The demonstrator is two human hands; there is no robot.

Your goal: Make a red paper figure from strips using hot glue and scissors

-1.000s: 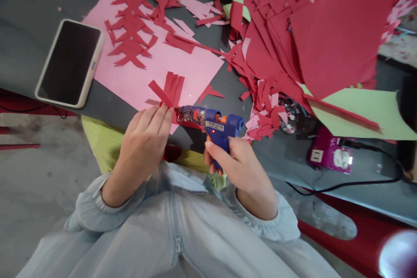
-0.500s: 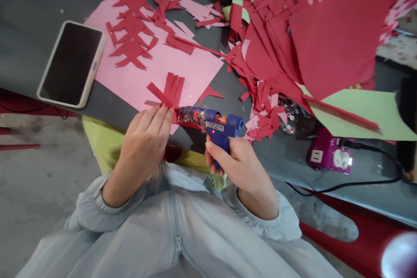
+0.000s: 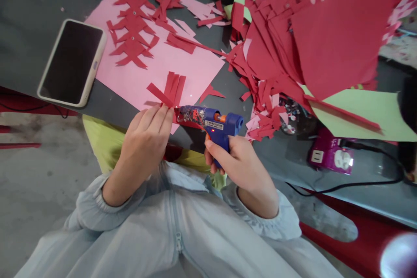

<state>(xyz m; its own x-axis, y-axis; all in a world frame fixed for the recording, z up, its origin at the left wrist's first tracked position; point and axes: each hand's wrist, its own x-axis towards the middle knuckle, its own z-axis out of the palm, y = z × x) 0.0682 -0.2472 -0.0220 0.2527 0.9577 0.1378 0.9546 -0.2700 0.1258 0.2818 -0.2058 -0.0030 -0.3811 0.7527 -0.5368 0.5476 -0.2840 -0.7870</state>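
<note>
My left hand (image 3: pixel 148 132) is closed on a small bundle of red paper strips (image 3: pixel 172 89) that fan out past its fingertips, over the near edge of a pink paper sheet (image 3: pixel 130 82). My right hand (image 3: pixel 239 158) grips the handle of a blue hot glue gun (image 3: pixel 224 126), its red light lit. The gun's nozzle points left and is right at the strips by my left fingertips; I cannot tell whether it touches them. Red zigzag-cut paper pieces (image 3: pixel 135 30) lie on the pink sheet farther off.
A phone (image 3: pixel 73 63) lies left on the dark table (image 3: pixel 26 30). Red paper sheets (image 3: pixel 342 34) and scraps are heaped at the right, with green paper (image 3: pixel 368 113) beneath. A purple power adapter (image 3: pixel 330 152) with a black cable (image 3: pixel 368 182) sits near the right front edge.
Almost nothing differs. Both hands keep their places, the glue gun's nozzle stays by the red strips, and the view has shifted very slightly.
</note>
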